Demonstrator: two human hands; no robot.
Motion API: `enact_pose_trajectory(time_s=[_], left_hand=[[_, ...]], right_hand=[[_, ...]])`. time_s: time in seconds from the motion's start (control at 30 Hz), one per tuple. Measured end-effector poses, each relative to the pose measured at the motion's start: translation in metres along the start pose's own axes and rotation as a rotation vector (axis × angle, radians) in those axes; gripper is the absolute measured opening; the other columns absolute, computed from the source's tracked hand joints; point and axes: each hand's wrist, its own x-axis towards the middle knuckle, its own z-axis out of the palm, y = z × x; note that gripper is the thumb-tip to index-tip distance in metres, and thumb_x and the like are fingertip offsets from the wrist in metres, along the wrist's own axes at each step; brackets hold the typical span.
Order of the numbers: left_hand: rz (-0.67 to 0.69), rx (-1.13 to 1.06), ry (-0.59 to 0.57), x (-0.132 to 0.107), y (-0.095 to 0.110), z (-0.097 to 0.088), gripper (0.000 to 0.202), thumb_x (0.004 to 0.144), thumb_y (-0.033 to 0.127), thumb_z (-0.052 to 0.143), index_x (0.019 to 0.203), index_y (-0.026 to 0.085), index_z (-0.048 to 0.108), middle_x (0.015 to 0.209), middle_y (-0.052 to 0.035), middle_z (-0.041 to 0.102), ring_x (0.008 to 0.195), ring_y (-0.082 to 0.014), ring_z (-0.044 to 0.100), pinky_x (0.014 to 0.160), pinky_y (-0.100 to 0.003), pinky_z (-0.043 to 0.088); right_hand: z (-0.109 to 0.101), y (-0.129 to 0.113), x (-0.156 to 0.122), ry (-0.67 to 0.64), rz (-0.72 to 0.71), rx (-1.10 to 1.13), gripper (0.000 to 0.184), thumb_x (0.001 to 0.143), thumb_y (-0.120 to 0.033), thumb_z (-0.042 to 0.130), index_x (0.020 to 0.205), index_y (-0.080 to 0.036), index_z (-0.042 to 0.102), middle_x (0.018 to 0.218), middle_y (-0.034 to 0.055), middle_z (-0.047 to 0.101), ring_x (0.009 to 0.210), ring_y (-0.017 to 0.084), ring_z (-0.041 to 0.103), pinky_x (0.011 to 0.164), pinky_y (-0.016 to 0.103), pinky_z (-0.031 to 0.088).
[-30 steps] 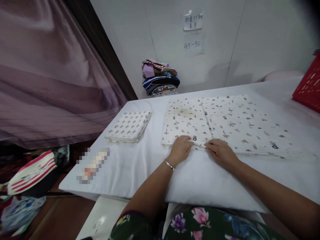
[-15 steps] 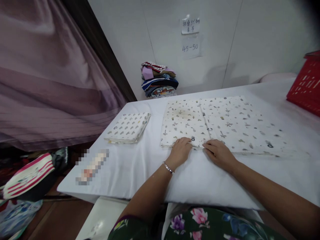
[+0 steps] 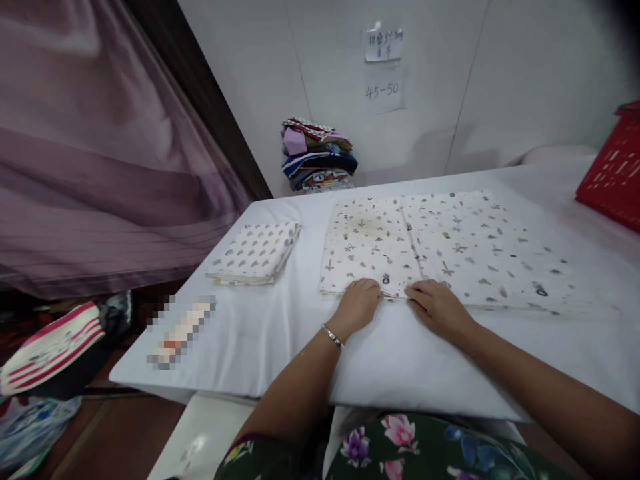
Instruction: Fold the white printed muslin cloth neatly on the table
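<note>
A white cloth (image 3: 465, 247) printed with small grey and brown motifs lies folded flat in layers, a crease running down it left of the middle. At its near edge, left of the crease, my left hand (image 3: 357, 308) has its fingers on top and closes on the layered hem. Just right of the crease, my right hand (image 3: 440, 308) grips the same edge, thumb low and fingers above. A short stretch of hem shows between the hands. Off to the left sits a smaller folded cloth (image 3: 257, 252) with grey mushroom-like prints, apart from both hands.
A white-covered table (image 3: 280, 333) bears both cloths. Near its left edge lies a blurred-out strip (image 3: 183, 333). Several folded fabrics form a stack (image 3: 319, 157) by the wall. A red basket (image 3: 613, 170) stands at the far right, and a mauve curtain (image 3: 100, 147) hangs at left.
Both hands keep almost the same places on the cloth's near edge. The left hand sits very slightly lower and further left; the view has shifted a little.
</note>
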Motion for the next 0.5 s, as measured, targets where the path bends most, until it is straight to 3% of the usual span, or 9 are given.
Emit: enact_pose_trajectory(time_s=[0.27, 0.5], left_hand=[[-0.010, -0.148, 0.012, -0.001, -0.009, -0.001, 0.011, 0.086, 0.018, 0.047, 0.085, 0.020, 0.057, 0.089, -0.0015, 0.062, 0.088, -0.0158, 0.055, 0.080, -0.030, 0.042], [-0.117, -0.051, 0.038, -0.003, -0.014, -0.001, 0.011, 0.085, 0.021, 0.049, 0.092, 0.020, 0.057, 0.091, -0.0021, 0.063, 0.088, -0.0173, 0.055, 0.079, -0.032, 0.042]], right_hand=[[0.003, 0.003, -0.001, 0.002, -0.004, 0.001, 0.029, 0.092, -0.026, 0.039, 0.107, -0.017, 0.062, 0.103, 0.0105, 0.060, 0.093, 0.023, 0.052, 0.076, 0.036, 0.041], [0.002, 0.002, -0.001, 0.008, -0.004, 0.022, 0.030, 0.093, -0.028, 0.038, 0.107, -0.018, 0.063, 0.103, 0.0108, 0.059, 0.092, 0.023, 0.052, 0.075, 0.037, 0.042]])
